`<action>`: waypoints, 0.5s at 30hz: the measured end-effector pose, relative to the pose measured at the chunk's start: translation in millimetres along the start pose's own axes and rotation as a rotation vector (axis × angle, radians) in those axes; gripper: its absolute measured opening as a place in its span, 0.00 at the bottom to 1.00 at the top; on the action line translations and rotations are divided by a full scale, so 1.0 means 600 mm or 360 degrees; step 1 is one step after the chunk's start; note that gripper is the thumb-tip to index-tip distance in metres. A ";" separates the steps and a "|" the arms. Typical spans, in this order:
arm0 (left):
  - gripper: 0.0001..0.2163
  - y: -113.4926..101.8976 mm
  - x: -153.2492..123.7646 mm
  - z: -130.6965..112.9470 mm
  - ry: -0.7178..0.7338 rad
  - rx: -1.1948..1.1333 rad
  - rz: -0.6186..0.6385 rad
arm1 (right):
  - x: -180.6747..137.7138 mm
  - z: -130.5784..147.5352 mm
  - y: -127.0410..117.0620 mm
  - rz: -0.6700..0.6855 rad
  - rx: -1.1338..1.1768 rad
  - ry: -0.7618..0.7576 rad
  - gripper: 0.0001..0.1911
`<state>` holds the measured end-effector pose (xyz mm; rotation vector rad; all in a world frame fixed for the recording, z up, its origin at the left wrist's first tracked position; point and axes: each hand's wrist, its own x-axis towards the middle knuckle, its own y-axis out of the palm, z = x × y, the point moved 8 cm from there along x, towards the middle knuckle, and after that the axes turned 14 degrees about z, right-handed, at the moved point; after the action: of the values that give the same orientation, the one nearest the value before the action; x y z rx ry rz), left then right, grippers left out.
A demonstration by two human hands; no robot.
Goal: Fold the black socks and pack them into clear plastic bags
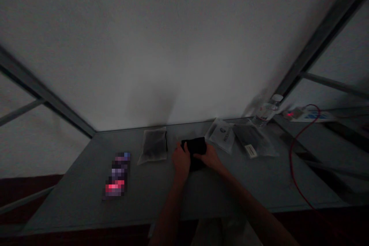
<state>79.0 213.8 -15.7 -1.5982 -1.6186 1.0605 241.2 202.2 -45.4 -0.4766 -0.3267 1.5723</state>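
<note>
Both hands grip a black folded cloth (195, 146) at the middle of the grey table; its exact kind is too dark to make out. My left hand (181, 158) closes on its left side, with the thumb laid over the front. On the right side, my right hand (210, 157) holds it with the thumb across the face. To the left lies a frosted plastic bag (155, 144) with something dark inside. Right of the cloth are a frosted bag with printed lettering (221, 134) and a bag with dark contents and a pale label (255, 140).
A lit phone with a blurred screen (117, 177) lies on the table (86, 200) at left. A clear water bottle (266, 111) stands at the back right. A red cable (291, 161) loops down the right side. A pale wall (184, 46) rises behind.
</note>
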 end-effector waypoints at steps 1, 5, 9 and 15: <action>0.20 -0.002 0.009 0.001 -0.0011 0.0002 -0.0030 | 0.013 0.001 -0.002 -0.0009 -0.0010 -0.0006 0.29; 0.16 -0.010 0.024 0.009 0.0034 -0.0075 -0.0153 | 0.044 -0.005 -0.008 -0.0056 -0.0011 -0.0048 0.31; 0.15 -0.012 0.020 0.009 0.0133 -0.0123 -0.0168 | 0.045 -0.007 -0.010 -0.0077 0.0054 -0.0223 0.31; 0.20 -0.013 0.017 0.002 -0.0024 0.0055 -0.0086 | 0.038 -0.003 -0.019 -0.0136 0.0114 -0.0353 0.28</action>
<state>73.4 223.9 -10.5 -1.5192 -1.6349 1.0692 251.5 225.6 -43.7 -0.2295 -0.4524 1.5505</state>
